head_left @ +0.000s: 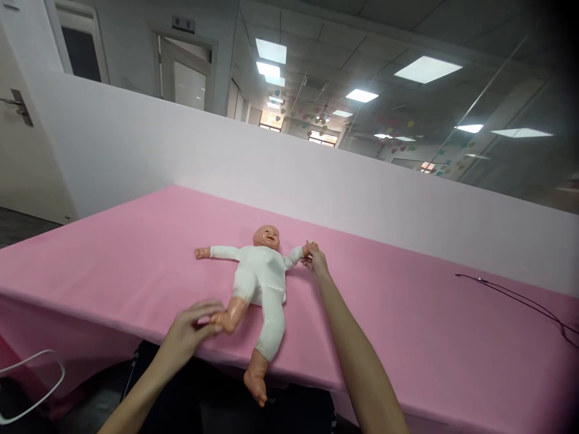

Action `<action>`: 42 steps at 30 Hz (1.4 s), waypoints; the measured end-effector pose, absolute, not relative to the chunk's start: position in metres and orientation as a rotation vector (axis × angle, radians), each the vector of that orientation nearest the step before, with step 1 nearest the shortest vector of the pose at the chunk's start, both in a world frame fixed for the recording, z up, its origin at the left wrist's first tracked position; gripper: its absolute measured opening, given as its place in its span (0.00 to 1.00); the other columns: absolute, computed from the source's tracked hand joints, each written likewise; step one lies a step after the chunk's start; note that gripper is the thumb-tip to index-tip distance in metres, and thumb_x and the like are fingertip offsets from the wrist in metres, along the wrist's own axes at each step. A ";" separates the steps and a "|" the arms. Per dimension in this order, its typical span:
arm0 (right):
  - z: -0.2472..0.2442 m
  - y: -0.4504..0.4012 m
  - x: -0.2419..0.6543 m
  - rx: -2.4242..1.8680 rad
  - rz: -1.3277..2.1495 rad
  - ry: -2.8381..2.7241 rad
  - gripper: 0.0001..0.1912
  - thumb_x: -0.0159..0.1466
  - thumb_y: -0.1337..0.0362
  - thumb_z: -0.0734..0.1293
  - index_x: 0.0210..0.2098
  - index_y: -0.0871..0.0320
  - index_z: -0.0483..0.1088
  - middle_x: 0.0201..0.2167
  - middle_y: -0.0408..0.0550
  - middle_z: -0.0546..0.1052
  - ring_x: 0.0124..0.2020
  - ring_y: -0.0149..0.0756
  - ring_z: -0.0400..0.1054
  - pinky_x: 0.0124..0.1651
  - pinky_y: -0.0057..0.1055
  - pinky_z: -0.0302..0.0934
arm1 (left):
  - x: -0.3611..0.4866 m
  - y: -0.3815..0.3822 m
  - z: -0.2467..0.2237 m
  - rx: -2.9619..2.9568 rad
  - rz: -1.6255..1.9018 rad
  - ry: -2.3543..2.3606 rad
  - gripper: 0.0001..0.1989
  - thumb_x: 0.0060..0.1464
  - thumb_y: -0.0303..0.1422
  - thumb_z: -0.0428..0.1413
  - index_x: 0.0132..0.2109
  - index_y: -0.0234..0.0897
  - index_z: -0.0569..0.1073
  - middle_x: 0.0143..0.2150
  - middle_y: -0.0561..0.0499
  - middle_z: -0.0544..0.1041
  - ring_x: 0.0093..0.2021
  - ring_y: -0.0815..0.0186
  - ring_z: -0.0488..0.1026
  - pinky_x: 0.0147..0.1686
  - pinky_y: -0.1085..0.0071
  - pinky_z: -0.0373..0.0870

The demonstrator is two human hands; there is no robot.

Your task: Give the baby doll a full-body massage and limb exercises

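Observation:
A baby doll (262,271) with a white cloth body lies on its back on the pink tablecloth (384,313), its head toward the wall. One of its feet hangs over the table's front edge. My right hand (315,263) has its fingers closed round the doll's hand on the right side. At the doll's other foot, on the left, my left hand (192,328) is slightly blurred, with thumb and fingers around the toes. The doll's other arm stretches out to the left, touched by neither hand.
A thin black cord (520,296) lies on the table at the right. Behind the table runs a low white wall (280,172) with glass above it. A white cable (58,364) loops at the lower left, below the table's edge.

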State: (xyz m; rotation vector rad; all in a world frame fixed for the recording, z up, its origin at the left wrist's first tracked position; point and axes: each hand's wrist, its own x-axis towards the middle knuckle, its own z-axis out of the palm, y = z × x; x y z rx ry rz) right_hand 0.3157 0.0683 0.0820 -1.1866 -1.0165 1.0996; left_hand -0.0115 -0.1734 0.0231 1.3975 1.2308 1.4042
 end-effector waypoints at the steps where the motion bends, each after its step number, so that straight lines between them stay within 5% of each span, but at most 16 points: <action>1: 0.076 0.071 0.323 -1.231 1.089 -0.898 0.17 0.61 0.54 0.75 0.31 0.54 0.65 0.20 0.38 0.70 0.19 0.29 0.64 0.22 0.24 0.62 | -0.017 -0.192 0.014 1.412 1.360 1.268 0.12 0.46 0.39 0.69 0.40 0.45 0.88 0.47 0.45 0.85 0.51 0.48 0.80 0.53 0.59 0.77; 7: 0.059 0.061 0.332 -1.282 1.085 -0.725 0.14 0.64 0.59 0.71 0.30 0.53 0.62 0.19 0.38 0.68 0.17 0.28 0.61 0.20 0.23 0.62 | -0.023 -0.227 -0.003 1.377 1.397 1.372 0.12 0.49 0.42 0.69 0.41 0.45 0.88 0.45 0.45 0.84 0.46 0.52 0.81 0.46 0.65 0.79; 12: 0.094 0.043 0.303 -1.046 1.177 -1.215 0.19 0.60 0.48 0.76 0.35 0.55 0.71 0.23 0.40 0.72 0.21 0.31 0.64 0.21 0.27 0.61 | 0.000 -0.150 0.051 1.369 1.572 1.208 0.16 0.53 0.42 0.67 0.46 0.40 0.86 0.39 0.47 0.80 0.36 0.61 0.77 0.37 0.68 0.76; 19: 0.078 0.015 0.265 -1.046 1.222 -1.657 0.26 0.60 0.40 0.74 0.28 0.55 0.67 0.20 0.37 0.68 0.21 0.28 0.61 0.22 0.25 0.57 | 0.031 -0.062 0.064 1.341 1.509 1.038 0.20 0.52 0.46 0.67 0.42 0.33 0.85 0.39 0.42 0.85 0.40 0.54 0.79 0.41 0.63 0.75; 24: 0.092 0.051 0.302 -1.164 1.105 -1.335 0.22 0.60 0.45 0.75 0.33 0.55 0.69 0.20 0.39 0.72 0.18 0.29 0.64 0.19 0.24 0.59 | 0.004 -0.130 0.049 1.350 1.484 1.176 0.18 0.50 0.43 0.68 0.45 0.37 0.86 0.43 0.44 0.85 0.44 0.53 0.80 0.44 0.65 0.75; 31: 0.060 0.063 0.348 -1.399 1.061 -0.732 0.15 0.61 0.57 0.74 0.30 0.53 0.64 0.15 0.37 0.67 0.14 0.30 0.60 0.14 0.24 0.57 | -0.035 -0.233 0.000 1.358 1.315 1.261 0.17 0.51 0.48 0.67 0.39 0.39 0.87 0.29 0.48 0.79 0.27 0.62 0.73 0.28 0.69 0.72; 39: 0.101 0.038 0.301 -1.070 1.128 -1.316 0.17 0.61 0.49 0.76 0.37 0.56 0.73 0.24 0.42 0.74 0.20 0.31 0.65 0.20 0.26 0.62 | -0.005 -0.154 0.052 1.361 1.502 1.200 0.15 0.50 0.43 0.68 0.41 0.38 0.86 0.38 0.46 0.83 0.39 0.56 0.78 0.39 0.67 0.75; 42: 0.097 0.014 0.269 -1.030 1.160 -1.702 0.20 0.59 0.45 0.76 0.32 0.55 0.73 0.24 0.41 0.73 0.24 0.33 0.67 0.24 0.27 0.63 | 0.014 -0.096 0.065 1.337 1.510 1.127 0.19 0.51 0.44 0.68 0.44 0.36 0.86 0.42 0.44 0.85 0.41 0.55 0.79 0.41 0.65 0.75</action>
